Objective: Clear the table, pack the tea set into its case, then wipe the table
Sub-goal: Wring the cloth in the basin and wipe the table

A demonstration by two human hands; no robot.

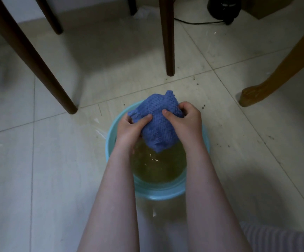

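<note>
A bunched blue knitted cloth (pixel 159 122) hangs just above a light blue basin (pixel 111 148) on the tiled floor. The basin holds yellowish water (pixel 158 168). My left hand (pixel 131 128) grips the cloth's left side, thumb on top. My right hand (pixel 185 122) grips its right side, fingers curled into the fabric. The cloth's lowest tip sits close to the water surface. Neither the table top nor the tea set is in view.
Dark wooden legs stand at the left (pixel 38 70) and centre (pixel 167 42). A lighter curved wooden leg (pixel 267 79) stands at the right. A black device with a cable (pixel 224 8) sits at the back. Dark specks and wet patches dot the floor around the basin.
</note>
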